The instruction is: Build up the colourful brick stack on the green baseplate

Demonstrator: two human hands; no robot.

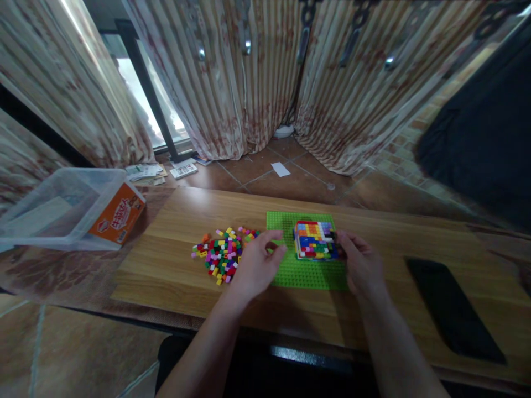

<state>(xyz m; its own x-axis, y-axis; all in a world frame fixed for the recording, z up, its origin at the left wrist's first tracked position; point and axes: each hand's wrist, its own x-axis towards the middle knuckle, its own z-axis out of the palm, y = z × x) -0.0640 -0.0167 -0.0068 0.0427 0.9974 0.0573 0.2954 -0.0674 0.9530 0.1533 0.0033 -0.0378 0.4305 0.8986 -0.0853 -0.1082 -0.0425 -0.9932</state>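
Note:
A green studded baseplate point(290, 271) lies on a wooden board point(166, 265). On it stands a square block of small multicoloured bricks point(314, 240). My right hand point(360, 265) rests on the plate at the block's right side, fingertips touching it. My left hand point(257, 262) hovers at the plate's left edge, thumb and forefinger curled in a pinch; what they hold, if anything, is too small to see. A loose pile of small coloured bricks point(222, 251) lies just left of that hand.
A clear plastic tub point(53, 207) with an orange label stands at the far left. A dark flat phone-like slab point(452, 309) lies on the board's right end. Curtains point(257, 77) hang behind, with papers point(182, 170) on the tiled floor.

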